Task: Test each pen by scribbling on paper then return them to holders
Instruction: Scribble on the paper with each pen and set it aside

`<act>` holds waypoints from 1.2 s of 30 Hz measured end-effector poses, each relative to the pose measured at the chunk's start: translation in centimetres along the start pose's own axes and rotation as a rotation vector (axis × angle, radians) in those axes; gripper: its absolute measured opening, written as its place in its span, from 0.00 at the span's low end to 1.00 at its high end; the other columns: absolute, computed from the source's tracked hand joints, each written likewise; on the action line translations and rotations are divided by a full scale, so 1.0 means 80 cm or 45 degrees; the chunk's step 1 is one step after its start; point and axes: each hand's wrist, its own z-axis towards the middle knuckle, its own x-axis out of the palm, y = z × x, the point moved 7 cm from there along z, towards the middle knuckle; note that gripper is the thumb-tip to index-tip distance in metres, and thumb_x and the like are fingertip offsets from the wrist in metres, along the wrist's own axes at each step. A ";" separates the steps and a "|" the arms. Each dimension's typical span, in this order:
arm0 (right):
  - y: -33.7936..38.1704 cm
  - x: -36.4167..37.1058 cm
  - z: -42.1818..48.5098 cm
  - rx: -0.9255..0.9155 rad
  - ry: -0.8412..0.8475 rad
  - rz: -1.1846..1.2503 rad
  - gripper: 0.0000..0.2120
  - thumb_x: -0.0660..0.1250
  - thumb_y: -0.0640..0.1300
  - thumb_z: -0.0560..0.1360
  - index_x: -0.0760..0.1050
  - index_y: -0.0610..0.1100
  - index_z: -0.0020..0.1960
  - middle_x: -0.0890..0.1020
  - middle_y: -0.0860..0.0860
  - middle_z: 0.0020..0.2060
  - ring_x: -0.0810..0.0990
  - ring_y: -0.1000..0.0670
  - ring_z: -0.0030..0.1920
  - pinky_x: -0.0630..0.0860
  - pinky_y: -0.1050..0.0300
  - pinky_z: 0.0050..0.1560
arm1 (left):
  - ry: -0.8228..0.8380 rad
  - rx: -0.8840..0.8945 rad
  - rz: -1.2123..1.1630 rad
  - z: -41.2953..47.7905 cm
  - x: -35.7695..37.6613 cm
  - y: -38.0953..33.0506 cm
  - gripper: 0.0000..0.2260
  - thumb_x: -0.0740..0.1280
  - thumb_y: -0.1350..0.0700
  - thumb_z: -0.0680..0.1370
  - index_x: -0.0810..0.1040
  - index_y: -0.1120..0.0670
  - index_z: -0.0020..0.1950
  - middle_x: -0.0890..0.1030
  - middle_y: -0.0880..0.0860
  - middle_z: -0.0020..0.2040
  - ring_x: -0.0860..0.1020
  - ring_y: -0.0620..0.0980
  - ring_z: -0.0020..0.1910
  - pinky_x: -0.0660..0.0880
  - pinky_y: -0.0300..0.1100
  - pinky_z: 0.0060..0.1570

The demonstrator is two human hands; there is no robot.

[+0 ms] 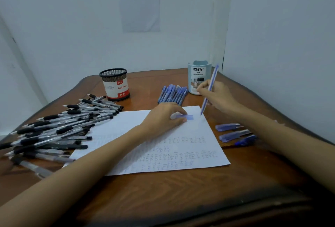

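Blue pen (205,102) stands tilted in the right hand's (218,95) grip, tip at the paper's (116,129) far right corner. Left hand (162,118) pinches a cap (186,117) near the paper's far edge.

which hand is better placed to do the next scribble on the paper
Right. The right hand grips the blue pen, with its tip down at the far right corner of the paper. The left hand lies on the sheet, its fingers holding the cap.
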 end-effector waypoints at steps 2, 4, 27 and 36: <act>0.010 -0.006 -0.002 -0.059 -0.021 0.044 0.08 0.67 0.42 0.75 0.72 0.47 0.39 0.76 0.52 0.31 0.75 0.60 0.25 0.69 0.71 0.25 | -0.123 -0.042 -0.120 0.001 -0.006 0.006 0.09 0.69 0.52 0.75 0.82 0.53 0.53 0.82 0.49 0.52 0.77 0.42 0.48 0.75 0.38 0.49; 0.024 -0.016 -0.007 -0.154 -0.090 0.113 0.10 0.70 0.45 0.73 0.70 0.48 0.36 0.77 0.52 0.30 0.76 0.62 0.25 0.71 0.70 0.25 | -0.209 -0.126 -0.328 0.000 -0.016 0.015 0.07 0.70 0.55 0.74 0.82 0.55 0.51 0.83 0.48 0.47 0.78 0.37 0.43 0.73 0.27 0.44; 0.034 -0.004 -0.017 -0.286 -0.076 0.307 0.11 0.70 0.46 0.72 0.69 0.47 0.36 0.78 0.54 0.24 0.75 0.57 0.23 0.75 0.68 0.28 | -0.173 -0.182 -1.108 -0.011 -0.026 -0.004 0.05 0.67 0.62 0.74 0.80 0.54 0.48 0.84 0.47 0.39 0.82 0.45 0.39 0.79 0.36 0.45; 0.046 0.014 -0.040 -0.489 0.005 0.525 0.16 0.69 0.38 0.72 0.66 0.42 0.30 0.72 0.53 0.20 0.69 0.57 0.20 0.68 0.70 0.24 | -0.124 -0.048 -1.083 -0.021 -0.037 -0.023 0.08 0.66 0.68 0.74 0.80 0.57 0.49 0.84 0.49 0.37 0.82 0.46 0.37 0.79 0.36 0.42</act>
